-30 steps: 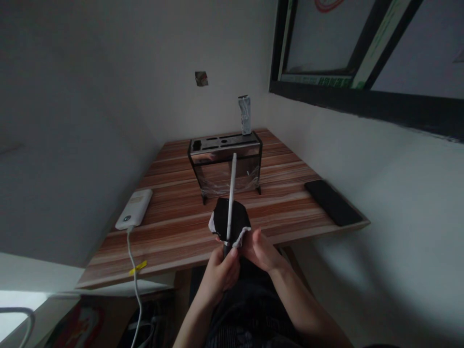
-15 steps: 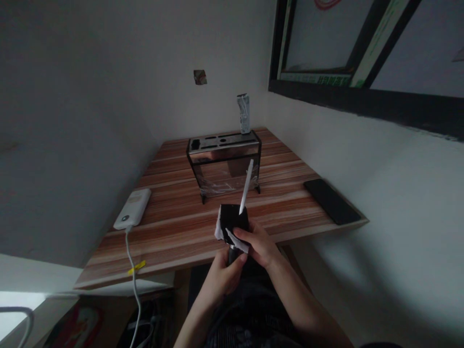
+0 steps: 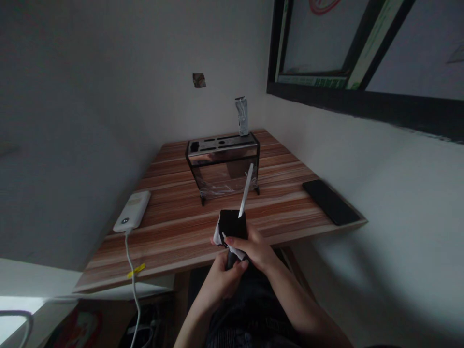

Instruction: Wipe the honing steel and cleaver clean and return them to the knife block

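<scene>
My left hand (image 3: 224, 276) is wrapped around the black handle of a knife (image 3: 246, 189) held over the table's front edge. Its narrow pale blade points up and away from me. My right hand (image 3: 255, 249) presses a black cloth (image 3: 232, 223) with a white layer around the lower blade, thumb on the near side and fingertips showing at the left. That part of the blade is hidden. Beyond my hands stands a knife block (image 3: 224, 157) with a slotted metal top and clear plastic film around its lower front. A silvery upright handle-like piece (image 3: 242, 117) sticks up at its back right.
A white power bank (image 3: 133, 210) with a white cable (image 3: 129, 256) lies at the left of the wood-grain table (image 3: 166, 193). Yellow tape (image 3: 136, 270) is near the front edge. At the right lies a black phone (image 3: 329, 200). Walls border the table.
The cloth and my right hand have slid slightly down towards the handle, and the metal collar by the handle is now covered. The view has shifted a little.
</scene>
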`<state>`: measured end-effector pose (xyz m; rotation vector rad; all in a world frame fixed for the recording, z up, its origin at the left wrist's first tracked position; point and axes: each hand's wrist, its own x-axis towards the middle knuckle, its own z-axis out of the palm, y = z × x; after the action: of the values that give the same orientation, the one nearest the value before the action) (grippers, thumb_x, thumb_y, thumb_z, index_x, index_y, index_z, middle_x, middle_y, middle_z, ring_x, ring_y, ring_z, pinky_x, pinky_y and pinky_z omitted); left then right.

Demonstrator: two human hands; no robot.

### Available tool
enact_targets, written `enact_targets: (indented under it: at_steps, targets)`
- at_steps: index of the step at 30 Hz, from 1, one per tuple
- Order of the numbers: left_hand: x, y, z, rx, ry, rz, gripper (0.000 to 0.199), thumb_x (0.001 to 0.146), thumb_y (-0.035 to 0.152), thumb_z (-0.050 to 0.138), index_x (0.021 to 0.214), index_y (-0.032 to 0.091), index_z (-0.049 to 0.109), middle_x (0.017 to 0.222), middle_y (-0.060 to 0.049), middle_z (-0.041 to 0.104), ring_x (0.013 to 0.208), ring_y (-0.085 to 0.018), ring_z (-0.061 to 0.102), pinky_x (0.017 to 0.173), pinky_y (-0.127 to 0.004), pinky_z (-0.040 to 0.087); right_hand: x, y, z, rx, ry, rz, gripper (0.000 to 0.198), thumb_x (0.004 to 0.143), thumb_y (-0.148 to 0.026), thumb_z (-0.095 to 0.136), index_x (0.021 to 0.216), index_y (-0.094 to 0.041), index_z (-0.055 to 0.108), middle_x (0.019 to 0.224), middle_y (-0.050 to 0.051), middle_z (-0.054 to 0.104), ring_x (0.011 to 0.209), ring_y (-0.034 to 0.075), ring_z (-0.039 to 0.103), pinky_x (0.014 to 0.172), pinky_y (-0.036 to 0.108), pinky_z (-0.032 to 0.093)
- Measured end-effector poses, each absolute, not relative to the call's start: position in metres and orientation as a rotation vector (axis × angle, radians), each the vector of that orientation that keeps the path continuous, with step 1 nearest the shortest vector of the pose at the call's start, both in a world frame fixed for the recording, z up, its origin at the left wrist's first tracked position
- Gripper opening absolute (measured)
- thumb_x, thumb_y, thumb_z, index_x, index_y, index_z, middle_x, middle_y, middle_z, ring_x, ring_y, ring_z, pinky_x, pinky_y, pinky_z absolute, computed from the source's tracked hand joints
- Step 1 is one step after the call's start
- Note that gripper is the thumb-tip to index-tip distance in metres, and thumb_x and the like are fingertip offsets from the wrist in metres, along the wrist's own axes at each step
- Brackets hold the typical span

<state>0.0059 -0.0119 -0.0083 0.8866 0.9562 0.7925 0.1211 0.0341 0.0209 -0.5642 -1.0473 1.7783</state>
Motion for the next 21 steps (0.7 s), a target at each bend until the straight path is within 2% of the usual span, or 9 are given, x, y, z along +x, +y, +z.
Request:
enact_targets:
  at_steps: [6, 10, 14, 18, 21]
  targets:
    - [0.008, -0.009, -0.006, 0.848, 0.970, 0.873, 0.057, 0.060, 0.069, 0.068, 0.067, 0.021, 0.038, 0.029, 0.014, 0.029, 0.023, -0.002, 0.018, 0.026, -0.015, 0.014, 0.114, 0.028, 0.023, -0.690, -1.122, 1.607, 0.039, 0.079, -0.045, 0.064, 0.104, -0.016, 0.061, 0.087, 0.007, 0.069, 0.083, 0.022, 0.067, 0.083, 0.036, 0.049]
    - [0.010, -0.007, -0.006, 0.857, 0.922, 0.910, 0.056, 0.063, 0.071, 0.064, 0.063, 0.021, 0.037, 0.029, 0.014, 0.028, 0.023, -0.002, 0.018, 0.026, -0.015, 0.015, 0.113, 0.026, 0.023, -0.824, -1.179, 1.407, 0.037, 0.085, -0.050, 0.053, 0.103, -0.019, 0.063, 0.097, 0.007, 0.068, 0.095, 0.021, 0.063, 0.089, 0.033, 0.045]
    - [0.010, -0.008, -0.005, 0.855, 0.902, 0.912, 0.057, 0.062, 0.072, 0.063, 0.063, 0.021, 0.036, 0.029, 0.014, 0.027, 0.022, -0.001, 0.017, 0.025, -0.015, 0.016, 0.117, 0.028, 0.023, -0.796, -1.175, 1.482, 0.034, 0.081, -0.044, 0.061, 0.105, -0.019, 0.064, 0.098, 0.006, 0.069, 0.098, 0.022, 0.062, 0.091, 0.034, 0.044]
    - [0.009, -0.010, -0.006, 0.868, 0.921, 0.900, 0.054, 0.066, 0.068, 0.064, 0.066, 0.021, 0.036, 0.032, 0.015, 0.028, 0.023, -0.001, 0.018, 0.026, -0.015, 0.014, 0.123, 0.032, 0.023, -0.691, -1.178, 1.678, 0.036, 0.076, -0.040, 0.068, 0.103, -0.016, 0.065, 0.093, 0.006, 0.069, 0.090, 0.022, 0.063, 0.086, 0.035, 0.046]
    - [0.007, -0.012, -0.012, 0.904, 0.973, 0.913, 0.052, 0.068, 0.066, 0.063, 0.071, 0.020, 0.039, 0.033, 0.015, 0.030, 0.024, -0.001, 0.019, 0.026, -0.014, 0.014, 0.129, 0.035, 0.021, -0.769, -1.240, 1.650, 0.037, 0.070, -0.037, 0.074, 0.100, -0.016, 0.067, 0.094, 0.006, 0.069, 0.087, 0.020, 0.062, 0.079, 0.032, 0.047]
